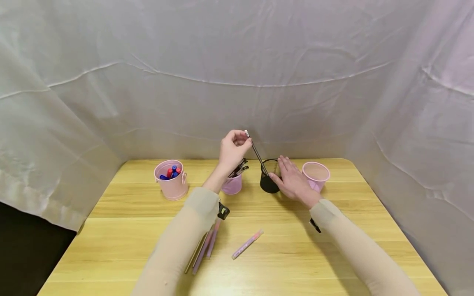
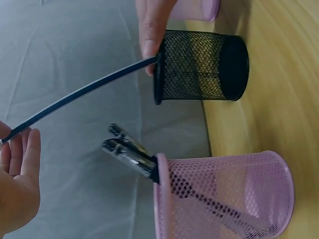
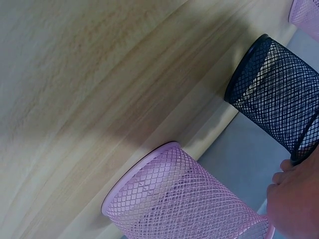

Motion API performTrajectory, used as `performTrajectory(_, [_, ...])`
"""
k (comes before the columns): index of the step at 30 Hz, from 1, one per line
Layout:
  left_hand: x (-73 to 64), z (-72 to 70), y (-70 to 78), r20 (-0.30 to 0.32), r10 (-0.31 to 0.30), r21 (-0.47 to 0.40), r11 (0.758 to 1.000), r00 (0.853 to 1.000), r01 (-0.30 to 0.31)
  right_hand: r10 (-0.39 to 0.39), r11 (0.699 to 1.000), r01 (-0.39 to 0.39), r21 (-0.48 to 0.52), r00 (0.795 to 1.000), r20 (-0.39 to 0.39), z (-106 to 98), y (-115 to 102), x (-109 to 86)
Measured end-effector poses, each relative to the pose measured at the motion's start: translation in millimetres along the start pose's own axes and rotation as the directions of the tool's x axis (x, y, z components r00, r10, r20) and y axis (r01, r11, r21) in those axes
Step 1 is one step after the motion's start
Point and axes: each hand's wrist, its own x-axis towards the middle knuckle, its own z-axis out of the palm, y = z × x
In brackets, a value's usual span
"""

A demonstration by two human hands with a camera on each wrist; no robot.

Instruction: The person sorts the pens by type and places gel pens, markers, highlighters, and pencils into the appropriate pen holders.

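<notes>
i see left hand (image 1: 231,154) pinching black pencil (image 2: 99,82) by the eraser end, long axis slanting down rightward to black mesh cup (image 1: 270,185). right hand (image 1: 293,179), nearer, touches its rim, fingers straight.

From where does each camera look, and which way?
Head: on the head, facing forward and down at the table; left hand, right hand, sleeves show.
Left wrist: on that wrist, facing the pencil and black cup; parts of both hands show.
Right wrist: on that wrist, facing the black cup, a pink cup; part of right hand shows.
Both wrist views show the black cup.
</notes>
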Motion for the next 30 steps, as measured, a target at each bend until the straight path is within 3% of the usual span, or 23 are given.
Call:
performTrajectory(7, [7.0, 0.4, -12.2, -0.089, -0.037, -0.063, 0.998, 0.995, 0.032, -0.01, 1.0, 0.01, -0.002, 1.0, 0.005, 0, -2, 0.8])
performTrajectory(10, [7.3, -0.1, -18.4, -0.087, -0.061, -0.039, 0.998, 0.994, 0.057, -0.011, 1.0, 0.011, -0.006, 1.0, 0.001, 1, -1, 1.2])
performTrajectory(14, [4.4, 0.4, -28.6, -0.014, -0.102, 0.058, 0.993, 0.995, 0.103, -0.007, 1.0, 0.007, -0.004, 1.0, 0.001, 0, -1, 1.4])
performTrajectory(19, [-1.4, 0.8, -40.8, 0.095, -0.153, 0.142, 0.98, 0.984, 0.139, -0.009, 1.0, 0.009, 0.004, 1.0, 0.004, 0, -2, 0.9])
performTrajectory(26, [-4.7, 1.9, -50.6, 0.211, -0.139, 0.246, 0.965, 0.968, 0.085, -0.012, 1.0, 0.012, 0.001, 1.0, -0.011, 1, -1, 1.6])
performTrajectory(30, [-5.3, 2.5, -50.1, 0.255, -0.116, 0.36, 0.933, 0.96, 0.017, -0.017, 1.0, 0.018, 0.004, 1.0, -0.024, 1, -1, 2.3])
